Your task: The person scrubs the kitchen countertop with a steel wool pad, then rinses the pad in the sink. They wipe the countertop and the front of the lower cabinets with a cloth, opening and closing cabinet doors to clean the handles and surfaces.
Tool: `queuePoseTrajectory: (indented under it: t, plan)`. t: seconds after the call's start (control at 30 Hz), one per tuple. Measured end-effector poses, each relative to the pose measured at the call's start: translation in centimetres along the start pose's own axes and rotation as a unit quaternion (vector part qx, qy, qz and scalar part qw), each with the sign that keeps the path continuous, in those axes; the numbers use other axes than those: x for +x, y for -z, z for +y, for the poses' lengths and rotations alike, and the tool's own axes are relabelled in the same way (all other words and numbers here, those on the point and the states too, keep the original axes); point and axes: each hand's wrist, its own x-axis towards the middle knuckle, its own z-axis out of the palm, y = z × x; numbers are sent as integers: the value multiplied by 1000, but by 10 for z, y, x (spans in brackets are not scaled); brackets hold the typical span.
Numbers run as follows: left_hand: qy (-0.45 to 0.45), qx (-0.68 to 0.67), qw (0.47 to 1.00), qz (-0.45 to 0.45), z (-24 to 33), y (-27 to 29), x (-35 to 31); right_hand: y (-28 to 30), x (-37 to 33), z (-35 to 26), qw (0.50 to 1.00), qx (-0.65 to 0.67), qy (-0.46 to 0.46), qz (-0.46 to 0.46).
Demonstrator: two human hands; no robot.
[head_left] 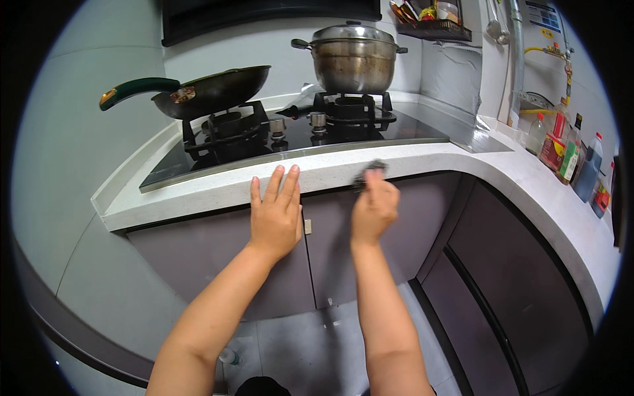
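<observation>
Bare forearms (214,310) extend to white speckled countertop (198,197). Left hand (276,214) against its front edge, fingers outstretched, grasping nothing. Right hand (375,210), fingers clenched on dark wiry scouring pad (360,181), at same edge, before black glass hob (419,127).

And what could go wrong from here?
The black pan sits tilted on its burner, green handle jutting out, so a bump might tip it. The dark scrubber in the right grip, blurred at the pale counter edge, could scratch that surface if it is abrasive.
</observation>
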Motion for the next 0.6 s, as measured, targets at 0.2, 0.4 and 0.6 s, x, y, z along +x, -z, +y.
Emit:
queuePoseTrajectory:
  t: [0.2, 0.4, 0.6]
  plan:
    - [10, -32, 994, 108, -1, -8, 9, 9, -5, 5, 998, 44, 40, -37]
    - [-16, -52, 989, 136, 24, -32, 43, 3, -15, -1, 992, 113, 42, -24]
    - [-28, -61, 987, 147, 34, -43, 53, 13, 11, 43, 998, 47, -41, 22]
